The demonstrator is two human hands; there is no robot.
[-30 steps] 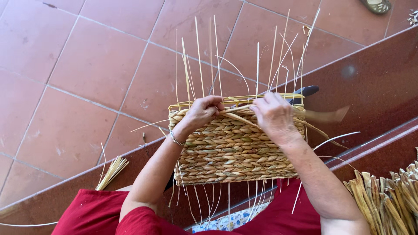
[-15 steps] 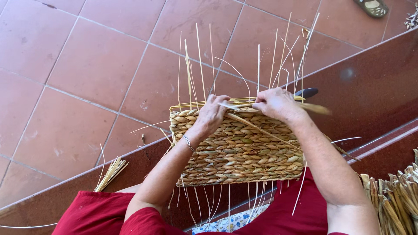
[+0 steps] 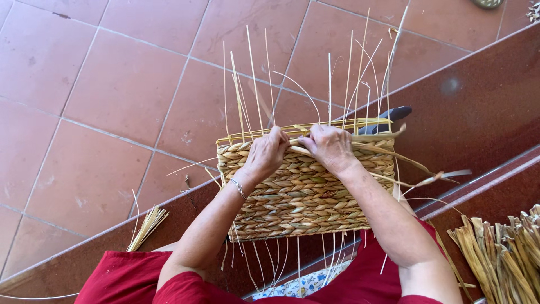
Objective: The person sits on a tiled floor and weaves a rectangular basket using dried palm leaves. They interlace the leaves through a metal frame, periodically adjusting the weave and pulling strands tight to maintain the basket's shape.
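Straw-coloured and half woven, the basket (image 3: 306, 191) rests against the person's red-clothed lap, its thin upright stakes (image 3: 253, 84) rising from the top edge. Both forearms reach forward over its braided wall. Left hand (image 3: 269, 153) curls over the rim, fingers together, gripping the weave. Right hand (image 3: 331, 147) lies just beside it, fingers bent and pinched on a flat strand (image 3: 416, 165) trailing right.
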